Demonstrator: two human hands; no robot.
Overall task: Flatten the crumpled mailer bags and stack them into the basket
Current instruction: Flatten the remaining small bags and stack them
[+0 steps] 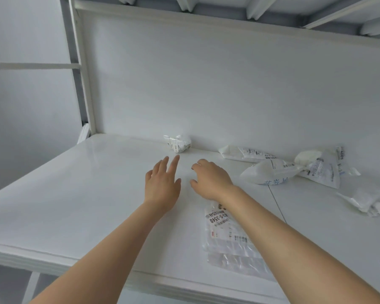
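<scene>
Both bare arms reach forward over a white tabletop [75, 183] that runs back to a white wall panel [206, 84]; the left hand [161, 185] is spread wide and flat, fingers pointing toward the back edge, holding nothing; the right hand [211, 179] sits just beside it, fingers curled downward in a loose claw, and it seems to grip nothing, though the fingertips are partly hidden from this angle. A small crumpled bag [178, 144], squeezed into a tight ball, lies at the back of the tabletop against the wall panel, just beyond the left hand's fingertips and not touched by them. A flattened bag [228, 240] of clear plastic with a printed label lies flat near the front edge, its far end passing under the right wrist and forearm. To the right, near the wall panel, a cluster of three rumpled white bags [294, 165] lies with the bags overlapping one another; another crumpled bag [369, 200] lies apart from them at the right edge of the view. A thin dark seam [278, 205] runs across the tabletop between the flattened bag and the cluster.
</scene>
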